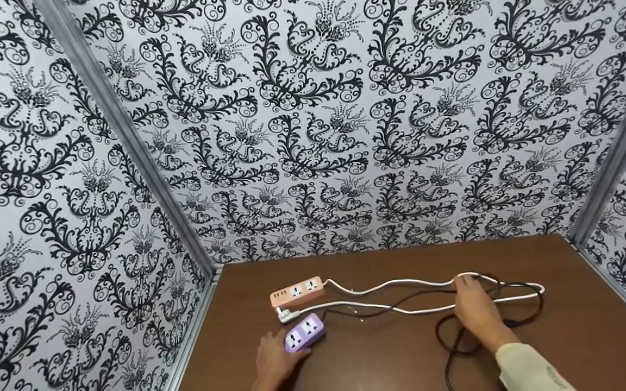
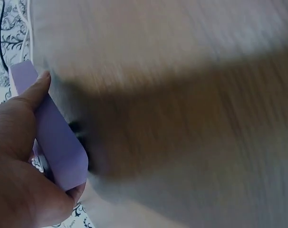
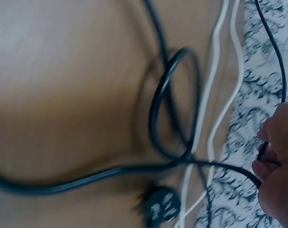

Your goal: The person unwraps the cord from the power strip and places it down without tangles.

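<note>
My left hand (image 1: pixel 275 358) grips a purple power strip (image 1: pixel 305 332) by its near end, sockets facing up. In the left wrist view the thumb lies along the side of the purple strip (image 2: pixel 56 135). Over at the right, my right hand (image 1: pixel 476 307) pinches a thin black cord (image 3: pixel 272 52), which passes through the curled fingers. A loop of the black cord (image 3: pixel 156 104) hangs beside that hand, and a dark plug (image 3: pixel 162 205) shows blurred below it.
An orange power strip (image 1: pixel 296 293) lies behind the purple one, its white plug (image 1: pixel 287 315) at the front left. Its white cord (image 1: pixel 400 281) runs right in a long loop across the brown table (image 1: pixel 378 358). Patterned walls (image 1: pixel 324 136) stand behind and at the sides.
</note>
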A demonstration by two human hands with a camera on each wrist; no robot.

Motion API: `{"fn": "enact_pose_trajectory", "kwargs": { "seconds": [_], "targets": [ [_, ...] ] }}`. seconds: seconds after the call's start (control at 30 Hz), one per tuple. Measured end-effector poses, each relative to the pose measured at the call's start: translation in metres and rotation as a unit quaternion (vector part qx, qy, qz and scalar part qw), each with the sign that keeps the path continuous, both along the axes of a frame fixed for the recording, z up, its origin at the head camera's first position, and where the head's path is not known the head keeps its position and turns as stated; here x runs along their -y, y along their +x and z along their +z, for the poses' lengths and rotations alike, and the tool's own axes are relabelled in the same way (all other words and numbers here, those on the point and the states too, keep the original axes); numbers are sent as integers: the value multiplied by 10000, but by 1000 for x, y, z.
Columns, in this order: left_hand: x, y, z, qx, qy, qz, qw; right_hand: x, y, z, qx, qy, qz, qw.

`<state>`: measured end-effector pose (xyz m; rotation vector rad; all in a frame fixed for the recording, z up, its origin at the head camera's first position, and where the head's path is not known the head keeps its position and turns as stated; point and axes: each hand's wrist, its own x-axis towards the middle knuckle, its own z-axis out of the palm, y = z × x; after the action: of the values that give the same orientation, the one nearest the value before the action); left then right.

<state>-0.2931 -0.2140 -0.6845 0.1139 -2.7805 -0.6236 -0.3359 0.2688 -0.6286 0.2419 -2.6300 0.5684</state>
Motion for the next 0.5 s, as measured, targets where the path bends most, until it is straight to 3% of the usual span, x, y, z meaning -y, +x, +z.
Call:
{"fn": "enact_pose_trajectory", "kwargs": {
  "seconds": [0.23, 0.5],
  "targets": [
    [1, -1, 6, 146, -131, 151, 9997, -29, 13, -19, 279, 232, -38, 9993],
    [-2, -4, 2, 134, -116, 123, 9998, -35, 18, -19, 670, 161, 158, 9975]
  ]
}}
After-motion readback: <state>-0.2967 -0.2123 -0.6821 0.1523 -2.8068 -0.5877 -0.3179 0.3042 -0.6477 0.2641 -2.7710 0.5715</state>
